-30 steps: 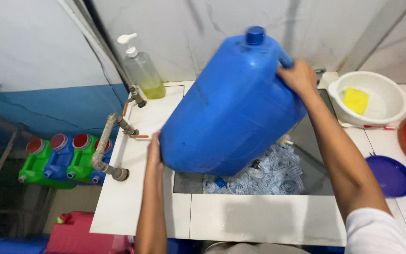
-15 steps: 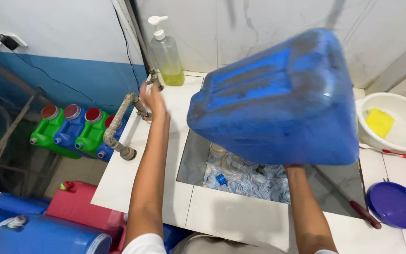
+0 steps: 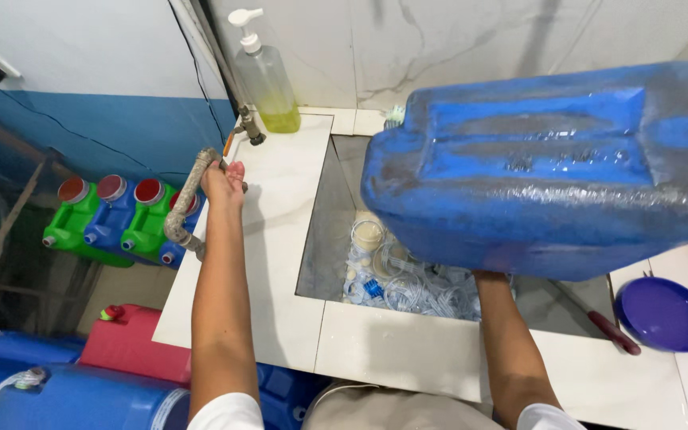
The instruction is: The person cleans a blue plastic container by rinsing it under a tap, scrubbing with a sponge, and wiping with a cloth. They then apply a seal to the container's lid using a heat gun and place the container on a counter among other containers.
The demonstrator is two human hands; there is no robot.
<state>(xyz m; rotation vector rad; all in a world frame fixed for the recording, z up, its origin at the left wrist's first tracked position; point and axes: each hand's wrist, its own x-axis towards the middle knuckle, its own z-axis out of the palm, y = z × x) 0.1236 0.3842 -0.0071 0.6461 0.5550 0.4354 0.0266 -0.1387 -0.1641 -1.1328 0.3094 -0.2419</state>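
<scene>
A large wet blue plastic jerrycan [image 3: 551, 171] lies on its side in the air above the sunken steel sink [image 3: 330, 231]. My right arm reaches up under it; the right hand is hidden behind the can and carries it from below. My left hand [image 3: 221, 177] is stretched out to the left and closed around the metal tap pipe [image 3: 189, 199] at the counter's left edge. In the sink bottom lie several clear plastic caps and rings [image 3: 396, 279] with a small blue piece among them.
A soap pump bottle [image 3: 266, 80] with yellow-green liquid stands at the back of the white tiled counter [image 3: 268, 239]. A purple plate [image 3: 664, 313] and a red-handled tool [image 3: 613, 333] lie at right. Green and blue cans [image 3: 113, 219], a red can [image 3: 133, 346] and blue drums [image 3: 57, 394] sit below left.
The jerrycan has swung from upright-tilted to lying flat and shifted right, with my right hand going from its top to beneath it. My left hand left the can and reached the tap pipe.
</scene>
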